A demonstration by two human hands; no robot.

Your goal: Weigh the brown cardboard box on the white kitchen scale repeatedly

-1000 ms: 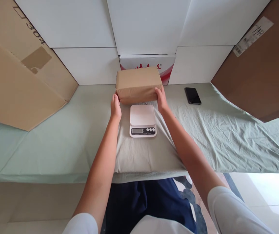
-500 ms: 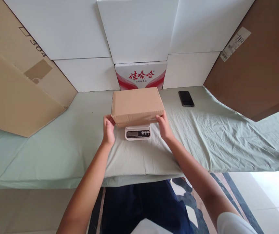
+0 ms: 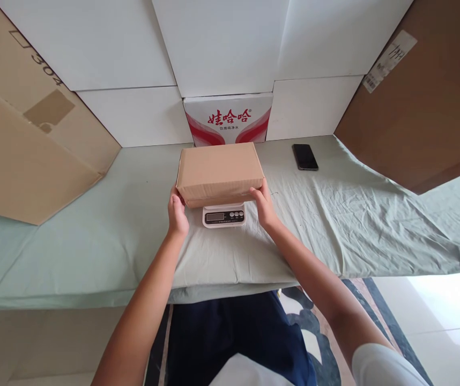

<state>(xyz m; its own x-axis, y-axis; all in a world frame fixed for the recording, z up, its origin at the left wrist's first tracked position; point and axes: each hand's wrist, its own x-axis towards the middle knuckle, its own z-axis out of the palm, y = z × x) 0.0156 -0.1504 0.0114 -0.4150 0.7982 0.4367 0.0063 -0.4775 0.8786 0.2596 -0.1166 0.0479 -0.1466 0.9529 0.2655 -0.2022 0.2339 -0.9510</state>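
Note:
A closed brown cardboard box (image 3: pixel 220 167) is gripped at its two near corners by both my hands. My left hand (image 3: pixel 177 213) holds the left end, with its fingers partly hidden behind and under the box. On the right end, my right hand (image 3: pixel 264 203) has its thumb against the front face and its other fingers out of sight. Below the box is a white digital kitchen scale (image 3: pixel 224 215), its dark display and round buttons showing. The box covers the scale's plate, so I cannot tell whether they touch.
A black smartphone (image 3: pixel 305 157) lies at the back right on the pale green cloth (image 3: pixel 133 225). White panels and a red-and-white printed carton (image 3: pixel 229 119) form the back. Large brown cardboard sheets stand at the left (image 3: pixel 32 134) and right (image 3: pixel 427 107).
The view has shifted slightly, so everything sits a little farther left and higher. Both hands keep their hold on the box, which stays over the scale.

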